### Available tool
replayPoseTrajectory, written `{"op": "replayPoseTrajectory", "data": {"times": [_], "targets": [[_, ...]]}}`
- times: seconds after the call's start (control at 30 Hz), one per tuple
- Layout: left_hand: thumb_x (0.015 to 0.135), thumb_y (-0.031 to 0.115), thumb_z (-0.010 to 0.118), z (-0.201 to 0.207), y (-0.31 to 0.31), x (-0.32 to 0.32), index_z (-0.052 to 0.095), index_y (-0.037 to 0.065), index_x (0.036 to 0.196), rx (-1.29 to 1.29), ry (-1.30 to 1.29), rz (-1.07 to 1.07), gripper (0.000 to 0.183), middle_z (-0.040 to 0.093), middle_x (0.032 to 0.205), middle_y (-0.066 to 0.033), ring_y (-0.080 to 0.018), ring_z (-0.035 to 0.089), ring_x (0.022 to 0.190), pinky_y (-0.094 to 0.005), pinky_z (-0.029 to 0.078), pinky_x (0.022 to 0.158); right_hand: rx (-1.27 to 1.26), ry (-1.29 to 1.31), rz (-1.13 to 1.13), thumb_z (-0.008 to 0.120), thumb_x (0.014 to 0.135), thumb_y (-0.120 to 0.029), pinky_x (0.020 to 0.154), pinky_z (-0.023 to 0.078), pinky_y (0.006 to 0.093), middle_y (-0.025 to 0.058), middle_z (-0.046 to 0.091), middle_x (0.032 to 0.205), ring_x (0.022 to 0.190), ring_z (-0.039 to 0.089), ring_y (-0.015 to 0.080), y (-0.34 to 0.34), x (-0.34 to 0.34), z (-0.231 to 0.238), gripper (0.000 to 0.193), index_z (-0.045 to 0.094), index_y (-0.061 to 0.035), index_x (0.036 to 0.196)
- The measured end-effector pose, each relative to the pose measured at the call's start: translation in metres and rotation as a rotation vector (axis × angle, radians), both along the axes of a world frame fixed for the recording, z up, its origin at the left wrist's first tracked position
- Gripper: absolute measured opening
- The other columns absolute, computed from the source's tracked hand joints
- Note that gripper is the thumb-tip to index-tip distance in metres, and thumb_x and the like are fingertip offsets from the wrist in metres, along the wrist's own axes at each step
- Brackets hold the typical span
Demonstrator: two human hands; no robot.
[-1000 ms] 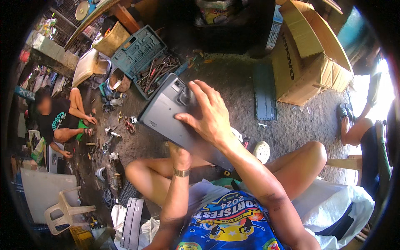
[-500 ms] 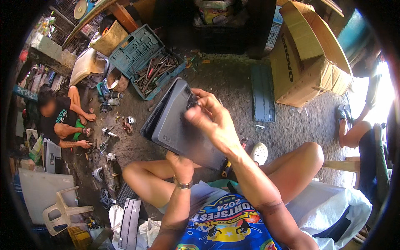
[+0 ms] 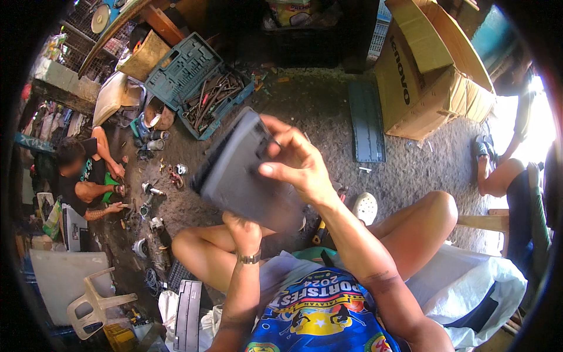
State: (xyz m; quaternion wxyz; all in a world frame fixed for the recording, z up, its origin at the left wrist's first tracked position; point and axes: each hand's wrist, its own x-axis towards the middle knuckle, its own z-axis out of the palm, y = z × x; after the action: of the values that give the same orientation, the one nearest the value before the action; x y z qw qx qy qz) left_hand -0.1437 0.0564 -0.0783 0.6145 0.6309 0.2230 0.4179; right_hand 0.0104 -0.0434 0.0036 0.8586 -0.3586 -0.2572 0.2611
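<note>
At mid-frame, the partly hidden left hand [image 3: 241, 232] holds a blurred-edged grey plastic casing [image 3: 243, 176]; whether the half-curled right hand [image 3: 298, 165] grips it is unclear. Floor [image 3: 319, 120] stretches toward the upper-right cardboard box [image 3: 409, 97].

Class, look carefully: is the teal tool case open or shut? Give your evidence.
Open. The tool case has its moulded lid swung back, exposing metal tools inside.

From here the flat dark-grey plastic casing [image 3: 239, 179] blurs, and it hides the bare left hand's [image 3: 242, 231] fingertips.
</note>
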Motion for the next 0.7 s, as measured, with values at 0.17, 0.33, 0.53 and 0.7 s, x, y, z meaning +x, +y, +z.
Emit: {"op": "replayPoseTrajectory", "data": {"times": [0.17, 0.33, 0.53, 0.7], "targets": [[0.093, 0.012, 0.068, -0.003, 0.003, 0.019, 0.064, -0.004, 0.111, -0.307, -0.007, 0.076, 0.025, 0.068, 0.110, -0.0074, -0.0154, 0.061, 0.097, -0.0311, 0.051, 0.084, -0.756, -0.819, -0.211, 0.083, 0.071, -0.059, 0.121, 0.027, 0.0544, 0.0253, 0.031, 0.160, 0.147, 0.031, 0.0458, -0.002, -0.032, -0.024, 0.110, 0.034, -0.0082, 0.156], [0.086, -0.003, 0.048, -0.017, 0.010, 0.017, 0.064, -0.008, 0.105, -0.277, 0.054, 0.018, 0.026, 0.068, 0.105, -0.0073, -0.0135, 0.062, 0.090, -0.0295, 0.052, 0.081, -0.864, -0.929, -0.296, 0.073, 0.084, -0.056, 0.114, 0.038, 0.0536, 0.0264, 0.039, 0.155, 0.139, 0.042, 0.0485, 0.006, -0.057, -0.065, 0.091, 0.039, -0.0067, 0.153], [0.095, 0.006, 0.060, -0.027, 0.014, 0.023, 0.066, -0.004, 0.097, -0.038, 0.226, 0.079, 0.012, 0.069, 0.085, -0.0027, -0.0108, 0.059, 0.081, -0.0323, 0.049, 0.071, -0.883, -0.707, -0.266, 0.065, 0.095, -0.041, 0.099, 0.052, 0.0505, 0.0293, 0.058, 0.133, 0.117, 0.061, 0.0482, 0.017, -0.049, -0.059, 0.065, 0.048, -0.0035, 0.146], [0.097, 0.012, 0.069, -0.032, 0.001, 0.038, 0.065, -0.007, 0.103, 0.198, 0.310, 0.173, 0.020, 0.072, 0.087, -0.0108, -0.0154, 0.060, 0.078, -0.0359, 0.050, 0.073, -0.952, -0.575, -0.355, 0.060, 0.098, -0.016, 0.076, 0.057, 0.0477, 0.0250, 0.071, 0.101, 0.093, 0.070, 0.0446, 0.018, -0.024, -0.090, 0.024, 0.063, -0.0030, 0.119]]}}
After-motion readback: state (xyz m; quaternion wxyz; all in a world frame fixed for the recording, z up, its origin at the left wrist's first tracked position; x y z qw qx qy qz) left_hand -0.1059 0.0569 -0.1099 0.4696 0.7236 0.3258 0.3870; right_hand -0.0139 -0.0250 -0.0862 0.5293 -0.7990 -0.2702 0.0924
